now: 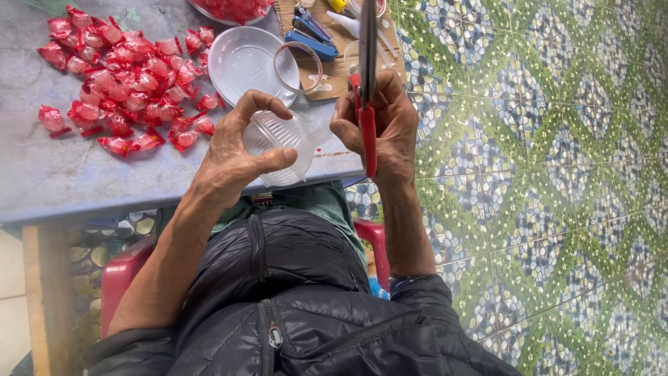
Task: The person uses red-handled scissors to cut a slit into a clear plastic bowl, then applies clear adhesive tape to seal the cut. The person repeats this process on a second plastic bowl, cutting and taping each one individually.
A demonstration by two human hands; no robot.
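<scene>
Black jacket [292, 306] hides lap; scissors [367, 90] blade apparently cropped.

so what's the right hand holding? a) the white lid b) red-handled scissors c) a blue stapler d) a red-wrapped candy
b: the right hand is closed around red-handled scissors, blades pointing up, while the left hand holds a clear plastic cup.

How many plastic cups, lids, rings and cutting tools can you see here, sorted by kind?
Clear plastic cup, in the left hand: 1
White plastic lid on the table: 1
Clear plastic ring: 1
Red-handled scissors, in the right hand: 1
Blue utility knife: 1
Total: 5
The red wrapped candies are too many to count surely.
</scene>
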